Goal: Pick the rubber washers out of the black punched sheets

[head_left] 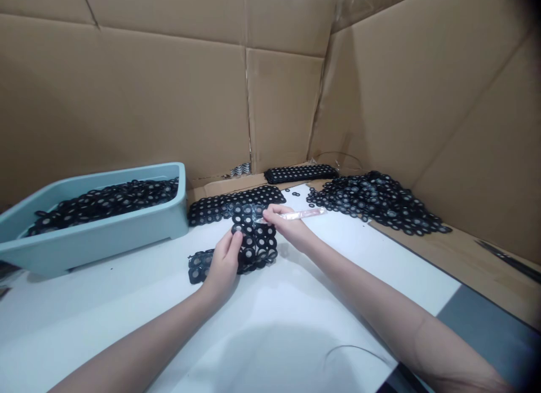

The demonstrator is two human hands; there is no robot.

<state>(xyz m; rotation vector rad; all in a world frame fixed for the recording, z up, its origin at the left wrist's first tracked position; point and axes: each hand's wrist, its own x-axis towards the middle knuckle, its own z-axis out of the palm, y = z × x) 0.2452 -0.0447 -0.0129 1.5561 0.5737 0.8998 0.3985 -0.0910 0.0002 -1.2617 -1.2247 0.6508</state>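
Note:
A panel of black rings joined in rows is held up over the white table. My left hand is closed on its left side, thumb on the front face. Part of the panel droops behind that hand, to the left. At the panel's upper right, my right hand pinches a slim pen-like tool with a clear, pinkish handle. The handle points right, and its narrow end lies against the rings. The kind of tip is too small to tell.
A pale blue tub of loose black rings stands at left. Behind the panel lie a ring sheet and a stacked ring strip. A ring heap sits at right, near black scissors-like blades. Cardboard walls enclose the back.

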